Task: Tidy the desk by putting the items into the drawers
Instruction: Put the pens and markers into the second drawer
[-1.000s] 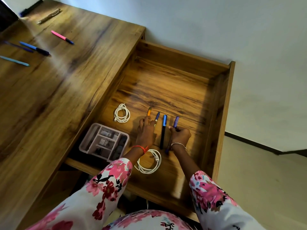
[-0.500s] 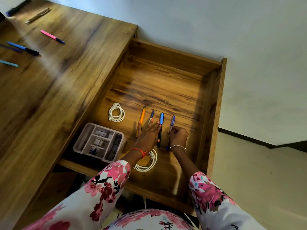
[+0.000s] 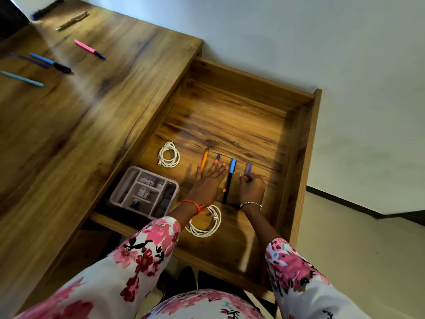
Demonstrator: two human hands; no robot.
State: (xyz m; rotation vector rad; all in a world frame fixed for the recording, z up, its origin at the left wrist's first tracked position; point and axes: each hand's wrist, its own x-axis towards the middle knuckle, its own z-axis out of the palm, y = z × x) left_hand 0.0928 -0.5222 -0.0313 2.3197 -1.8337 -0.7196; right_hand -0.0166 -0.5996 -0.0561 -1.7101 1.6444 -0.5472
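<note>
Wood-grain table (image 3: 92,111) is carrying a pink pen (image 3: 89,49), blue pen (image 3: 49,62) & teal pen (image 3: 21,78) at its far end. Open rectangular wooden drawer (image 3: 296,157) is holding a pale plastic divider tray (image 3: 125,183) front-left & two coiled white cables (image 3: 169,154), (image 3: 207,226). Left hand (image 3: 208,185) is lying flat, fingers spread, over an orange pen (image 3: 204,158). Right hand (image 3: 253,191) is curling round a purple pen (image 3: 248,167). A slim blue-capped black pen (image 3: 230,178) is lying btwn them.
</note>
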